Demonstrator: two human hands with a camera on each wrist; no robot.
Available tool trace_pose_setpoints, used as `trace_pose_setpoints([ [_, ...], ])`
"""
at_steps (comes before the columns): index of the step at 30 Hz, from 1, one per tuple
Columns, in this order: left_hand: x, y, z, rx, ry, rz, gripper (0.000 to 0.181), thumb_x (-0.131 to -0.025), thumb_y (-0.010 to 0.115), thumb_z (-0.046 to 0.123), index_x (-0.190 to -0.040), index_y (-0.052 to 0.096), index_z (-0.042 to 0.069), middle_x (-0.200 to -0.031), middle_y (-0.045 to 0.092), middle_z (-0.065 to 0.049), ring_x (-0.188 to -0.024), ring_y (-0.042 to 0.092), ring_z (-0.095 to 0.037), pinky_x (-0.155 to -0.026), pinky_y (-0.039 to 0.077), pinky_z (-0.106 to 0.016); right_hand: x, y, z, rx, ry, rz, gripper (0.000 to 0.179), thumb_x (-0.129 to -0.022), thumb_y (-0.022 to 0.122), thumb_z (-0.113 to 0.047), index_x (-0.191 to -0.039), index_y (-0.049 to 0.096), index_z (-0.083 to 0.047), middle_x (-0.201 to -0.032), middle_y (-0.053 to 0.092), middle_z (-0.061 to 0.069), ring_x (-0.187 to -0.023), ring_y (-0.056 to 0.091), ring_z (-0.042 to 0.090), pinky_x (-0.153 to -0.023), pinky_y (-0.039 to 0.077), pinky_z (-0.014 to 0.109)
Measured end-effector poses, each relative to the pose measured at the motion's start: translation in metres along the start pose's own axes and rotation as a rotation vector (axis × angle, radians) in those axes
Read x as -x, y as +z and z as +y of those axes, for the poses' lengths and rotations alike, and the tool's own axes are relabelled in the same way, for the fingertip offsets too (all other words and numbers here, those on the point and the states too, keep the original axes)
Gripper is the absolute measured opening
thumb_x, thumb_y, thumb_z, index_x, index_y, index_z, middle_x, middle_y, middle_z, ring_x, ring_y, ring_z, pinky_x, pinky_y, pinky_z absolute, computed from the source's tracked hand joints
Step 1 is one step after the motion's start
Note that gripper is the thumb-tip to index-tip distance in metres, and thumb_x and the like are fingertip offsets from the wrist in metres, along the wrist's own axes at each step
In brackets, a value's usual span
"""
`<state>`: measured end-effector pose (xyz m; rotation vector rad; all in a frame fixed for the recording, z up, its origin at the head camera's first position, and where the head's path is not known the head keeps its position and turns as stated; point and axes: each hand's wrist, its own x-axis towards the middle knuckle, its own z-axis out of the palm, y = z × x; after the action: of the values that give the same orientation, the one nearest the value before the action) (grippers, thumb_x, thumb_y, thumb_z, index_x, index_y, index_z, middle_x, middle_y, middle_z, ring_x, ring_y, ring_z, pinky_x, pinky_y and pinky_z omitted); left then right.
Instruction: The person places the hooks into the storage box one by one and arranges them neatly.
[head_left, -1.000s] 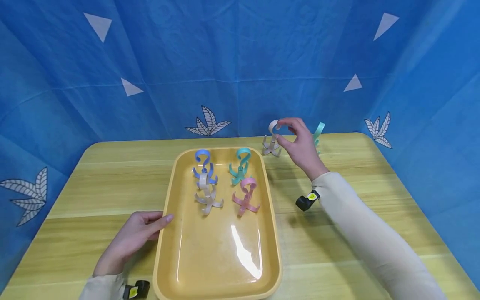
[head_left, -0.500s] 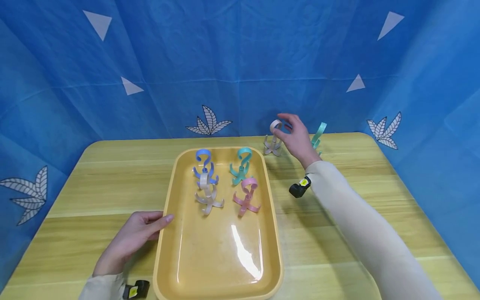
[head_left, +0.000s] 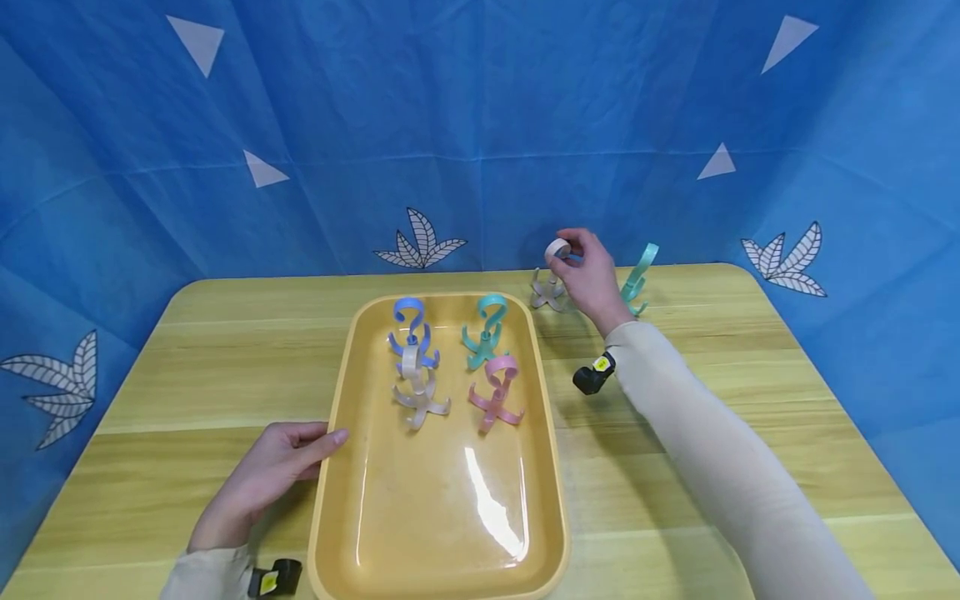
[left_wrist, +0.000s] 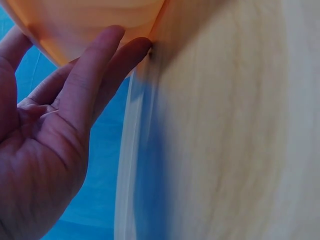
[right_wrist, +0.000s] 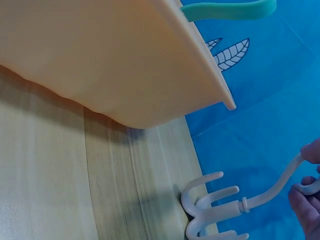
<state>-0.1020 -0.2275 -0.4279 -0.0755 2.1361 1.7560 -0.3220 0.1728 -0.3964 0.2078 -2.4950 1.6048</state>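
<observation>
Pinching the curled top of a pale grey four-pronged hook (right_wrist: 220, 212), my right grip (head_left: 591, 273) is narrow at the upper right of the head view. The right wrist view gives what my fingers partly cover there: a bent stem, a small collar, and upturned prongs at the back of the counter (head_left: 232, 358). My left grip (head_left: 270, 467) holds the tray (head_left: 427, 508) by its left rim, thumb over the edge; the left wrist view adds my long fingers against the outer wall.

The tray is smooth and glossy yellow, round-cornered, with a white glare at lower right. In its upper half a blue hook (head_left: 410, 321) and a teal hook (head_left: 483, 344) stand behind an off-white hook (head_left: 418, 402) and a pink hook (head_left: 495, 406), all S-curved with spread prongs.

A narrow strip of wood grain separates my hook from the tray's right rim. Close on my hand's other side is a second teal hook (head_left: 635, 282); just behind, the counter's back edge meets blue cloth (head_left: 330, 208).
</observation>
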Motion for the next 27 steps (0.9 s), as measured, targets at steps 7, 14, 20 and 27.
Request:
trace_pose_setpoints([
  [7,0.000,0.002,0.000,0.015,0.010,-0.018,0.049,-0.099,0.062,0.024,-0.126,0.056,-0.016,-0.113,0.067,-0.021,-0.098,0.068,-0.021,-0.083,0.056,-0.036,0.002,-0.005,-0.002,0.005,-0.017,-0.006,0.041,-0.095,0.065,-0.010,-0.131,0.052,0.003,-0.130,0.052,0.015,-0.119,0.052,0.028,-0.098,0.047,0.037],
  [14,0.000,0.003,0.000,0.016,0.021,-0.023,0.049,-0.099,0.062,0.024,-0.126,0.055,-0.017,-0.113,0.066,-0.022,-0.098,0.068,-0.022,-0.083,0.056,-0.037,0.007,-0.013,-0.006,-0.002,-0.047,-0.025,0.042,-0.093,0.068,-0.013,-0.130,0.054,0.002,-0.128,0.055,0.015,-0.118,0.054,0.028,-0.098,0.047,0.038],
  [20,0.000,0.003,0.000,0.024,0.017,-0.027,0.050,-0.100,0.061,0.024,-0.127,0.054,-0.018,-0.114,0.066,-0.023,-0.098,0.068,-0.022,-0.083,0.056,-0.038,0.017,-0.025,-0.009,0.003,-0.062,-0.035,0.042,-0.092,0.070,-0.015,-0.128,0.055,0.001,-0.125,0.057,0.014,-0.115,0.056,0.026,-0.096,0.048,0.037],
  [27,0.000,0.004,0.002,0.008,0.014,-0.008,0.049,-0.100,0.062,0.024,-0.125,0.056,-0.017,-0.114,0.066,-0.022,-0.098,0.068,-0.021,-0.082,0.056,-0.037,0.025,-0.037,-0.014,0.028,-0.056,-0.070,0.043,-0.093,0.070,-0.017,-0.130,0.055,0.000,-0.126,0.055,0.012,-0.115,0.056,0.025,-0.096,0.049,0.037],
])
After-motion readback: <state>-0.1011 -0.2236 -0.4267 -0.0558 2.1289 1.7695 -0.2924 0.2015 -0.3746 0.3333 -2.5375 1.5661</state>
